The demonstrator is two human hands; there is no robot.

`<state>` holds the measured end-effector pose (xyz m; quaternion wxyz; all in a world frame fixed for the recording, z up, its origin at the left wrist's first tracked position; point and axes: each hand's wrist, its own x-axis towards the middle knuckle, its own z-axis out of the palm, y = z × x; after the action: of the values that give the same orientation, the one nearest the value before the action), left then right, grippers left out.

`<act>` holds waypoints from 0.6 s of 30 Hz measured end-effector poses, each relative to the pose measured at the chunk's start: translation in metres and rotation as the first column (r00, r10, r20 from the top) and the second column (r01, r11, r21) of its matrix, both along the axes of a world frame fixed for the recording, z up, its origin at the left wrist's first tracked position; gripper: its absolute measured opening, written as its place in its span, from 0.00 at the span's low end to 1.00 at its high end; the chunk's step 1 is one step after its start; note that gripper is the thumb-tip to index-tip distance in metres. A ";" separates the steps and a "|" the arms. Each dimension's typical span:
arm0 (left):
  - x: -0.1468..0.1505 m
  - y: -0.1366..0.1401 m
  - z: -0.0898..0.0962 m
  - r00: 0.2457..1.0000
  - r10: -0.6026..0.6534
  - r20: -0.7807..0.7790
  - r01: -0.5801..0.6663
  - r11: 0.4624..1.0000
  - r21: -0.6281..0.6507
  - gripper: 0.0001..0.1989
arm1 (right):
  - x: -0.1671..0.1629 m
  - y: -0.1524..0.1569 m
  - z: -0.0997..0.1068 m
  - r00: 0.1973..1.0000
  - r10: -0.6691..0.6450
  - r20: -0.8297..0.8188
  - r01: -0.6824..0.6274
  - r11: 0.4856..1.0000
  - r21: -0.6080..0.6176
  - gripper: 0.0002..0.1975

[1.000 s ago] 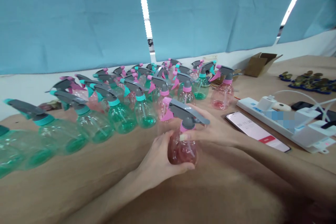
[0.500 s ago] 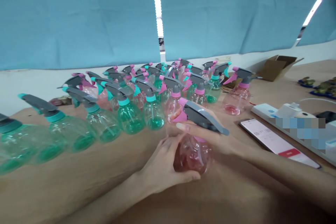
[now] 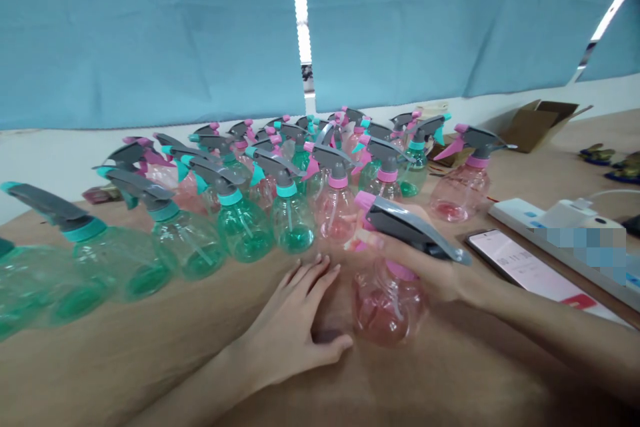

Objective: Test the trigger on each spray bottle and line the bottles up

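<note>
A pink spray bottle (image 3: pixel 389 310) with a grey and pink trigger head stands on the table right in front of me. My right hand (image 3: pixel 400 247) is wrapped round its neck under the head, fingers by the pink trigger. Left of the bottle, my left hand (image 3: pixel 300 320) lies palm down near the tabletop, fingers spread, apart from the bottle. Just beyond my hands stand a pink spray bottle (image 3: pixel 337 210) and a green spray bottle (image 3: pixel 294 220). Each bottle holds a little liquid at its bottom.
More green bottles (image 3: pixel 197 243) line the left side, with several pink and green ones behind. To the right lie a phone (image 3: pixel 520 260) and a white power strip (image 3: pixel 525 213). An open cardboard box (image 3: pixel 537 127) stands at the back right, before a blue curtain (image 3: pixel 200 33).
My left hand has let go of the pink spray bottle and drawn left, its fingers spreading. The right hand still grips the bottle's neck. The view has shifted slightly.
</note>
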<state>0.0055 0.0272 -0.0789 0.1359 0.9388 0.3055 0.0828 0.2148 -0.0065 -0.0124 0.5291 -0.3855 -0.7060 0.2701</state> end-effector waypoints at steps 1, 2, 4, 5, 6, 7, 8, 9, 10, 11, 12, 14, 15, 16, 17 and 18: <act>0.000 0.000 0.000 1.000 0.000 0.008 0.000 1.000 -0.004 0.40 | 0.000 0.001 -0.001 1.000 0.002 0.005 -0.002 1.000 -0.011 0.10; 0.000 0.000 0.000 1.000 0.000 0.015 0.000 1.000 -0.008 0.40 | 0.001 0.001 -0.001 1.000 0.001 0.008 -0.001 1.000 -0.017 0.10; 0.000 0.001 0.000 1.000 -0.003 0.022 0.003 1.000 -0.016 0.40 | 0.002 0.001 -0.001 1.000 -0.005 0.011 0.005 1.000 -0.005 0.11; -0.001 0.001 0.000 1.000 -0.005 0.020 0.005 1.000 -0.019 0.40 | 0.003 0.001 0.000 1.000 -0.006 0.022 0.006 1.000 -0.001 0.11; -0.001 0.001 0.000 1.000 -0.008 0.017 0.009 1.000 -0.022 0.40 | 0.003 0.001 0.000 0.999 -0.009 0.037 0.009 1.000 0.003 0.11; -0.001 0.001 0.000 1.000 -0.012 0.014 0.013 1.000 -0.023 0.40 | 0.004 0.000 0.001 0.999 -0.010 0.050 0.010 1.000 0.005 0.11; -0.001 0.002 0.000 1.000 -0.016 0.008 0.016 1.000 -0.022 0.40 | 0.004 0.000 0.001 0.998 -0.005 0.055 0.005 1.000 0.000 0.10; -0.001 0.002 0.000 1.000 -0.018 0.003 0.018 1.000 -0.019 0.41 | 0.004 -0.001 0.001 0.999 -0.002 0.046 0.003 1.000 -0.013 0.10; -0.001 0.002 0.000 1.000 -0.021 -0.004 0.021 1.000 -0.015 0.41 | 0.003 -0.001 0.001 1.000 -0.001 0.022 0.002 1.000 -0.027 0.08; -0.001 0.002 0.000 1.000 -0.022 -0.011 0.022 1.000 -0.011 0.41 | 0.003 -0.001 0.001 1.000 -0.004 -0.009 0.004 0.999 -0.040 0.07; -0.001 0.001 -0.001 1.000 -0.023 -0.017 0.023 1.000 -0.008 0.40 | 0.003 -0.001 0.000 0.999 -0.010 -0.033 0.008 0.999 -0.053 0.06; -0.001 0.001 -0.001 0.999 -0.024 -0.022 0.023 1.000 -0.005 0.39 | 0.002 -0.001 -0.001 0.999 -0.027 -0.038 0.024 0.997 -0.078 0.05; -0.001 0.001 -0.001 1.000 -0.023 -0.019 0.023 1.000 -0.006 0.39 | 0.002 -0.001 -0.001 0.999 -0.039 -0.027 0.036 0.996 -0.082 0.05; -0.001 0.001 -0.001 1.000 -0.022 -0.015 0.021 1.000 -0.006 0.39 | 0.002 0.000 -0.002 0.999 -0.045 -0.014 0.043 0.995 -0.089 0.06; -0.001 0.001 -0.001 1.000 -0.020 -0.012 0.020 1.000 -0.007 0.38 | 0.002 0.000 -0.002 0.999 -0.052 -0.007 0.051 0.994 -0.098 0.06; -0.001 0.001 -0.001 1.000 -0.019 -0.012 0.019 1.000 -0.008 0.38 | 0.002 0.000 -0.002 0.998 -0.055 -0.005 0.054 0.993 -0.106 0.06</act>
<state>0.0046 0.0285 -0.0799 0.1385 0.9416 0.2975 0.0748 0.2172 -0.0062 -0.0148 0.5181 -0.4310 -0.6777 0.2941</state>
